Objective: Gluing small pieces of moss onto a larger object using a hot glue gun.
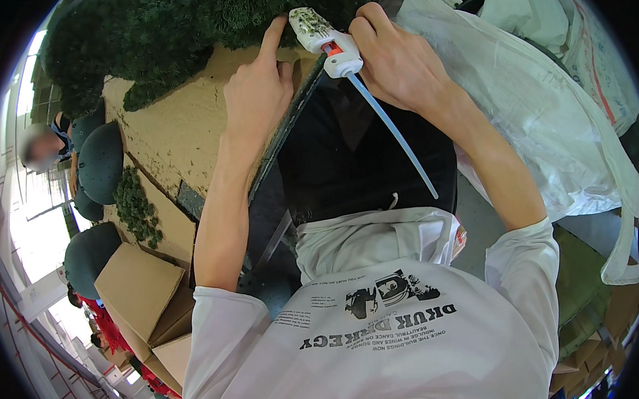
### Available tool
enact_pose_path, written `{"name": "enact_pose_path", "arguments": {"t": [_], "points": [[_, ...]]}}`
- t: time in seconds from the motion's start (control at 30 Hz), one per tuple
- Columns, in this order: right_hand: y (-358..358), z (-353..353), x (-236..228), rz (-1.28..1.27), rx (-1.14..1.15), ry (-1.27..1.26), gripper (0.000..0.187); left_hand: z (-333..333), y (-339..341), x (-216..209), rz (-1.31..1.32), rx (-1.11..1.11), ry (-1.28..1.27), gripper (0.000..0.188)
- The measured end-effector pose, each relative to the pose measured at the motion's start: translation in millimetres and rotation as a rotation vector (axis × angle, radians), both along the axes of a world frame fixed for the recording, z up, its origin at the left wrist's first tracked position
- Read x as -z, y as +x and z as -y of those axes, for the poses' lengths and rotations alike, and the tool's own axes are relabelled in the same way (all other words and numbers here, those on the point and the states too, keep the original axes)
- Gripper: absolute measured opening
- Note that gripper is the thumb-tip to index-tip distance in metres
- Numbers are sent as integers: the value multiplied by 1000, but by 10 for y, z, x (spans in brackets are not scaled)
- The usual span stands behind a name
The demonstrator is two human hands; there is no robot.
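My right hand [404,60] is curled at the right side of a white hot glue gun [341,58] with an orange trigger. The fingers close against it, partly hidden from view. Green bits cling to the gun's front end, and a long translucent glue stick [394,128] sticks out of its back over my lap. Left of the gun, my left hand [259,90] has its index finger stretched up to the edge of the dark green artificial foliage [177,33]; its thumb stands apart and the other fingers bend under. I see nothing held in it.
The foliage lies on a tan, cardboard-like work surface [173,122] with a dark edge. Dark green rounded pieces [100,161] and an open cardboard box [141,284] stand at the left. A large white sack [523,101] fills the right. Other people [44,145] are at far left.
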State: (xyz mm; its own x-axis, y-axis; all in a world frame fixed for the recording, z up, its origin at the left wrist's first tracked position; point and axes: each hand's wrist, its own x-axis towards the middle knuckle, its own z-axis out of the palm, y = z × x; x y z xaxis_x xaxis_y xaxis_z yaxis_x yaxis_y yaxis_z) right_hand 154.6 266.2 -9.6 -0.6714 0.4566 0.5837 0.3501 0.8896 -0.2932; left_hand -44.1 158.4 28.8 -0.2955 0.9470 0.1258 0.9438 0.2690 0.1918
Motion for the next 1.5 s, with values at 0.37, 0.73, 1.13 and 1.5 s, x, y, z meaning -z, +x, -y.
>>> {"name": "enact_pose_path", "arguments": {"t": [0.37,0.73,1.13,1.5], "points": [[-3,-35,-16,39,7,41,22,-2,-8,-2,25,2,2,68],[-1,-44,-67,58,8,42,19,-7,9,-25,40,-14,-19,68],[0,-16,-136,68,40,60,17,-6,-3,-17,28,-7,-19,68],[-87,277,-162,80,172,77,17,17,-49,-1,91,40,34,64]]}}
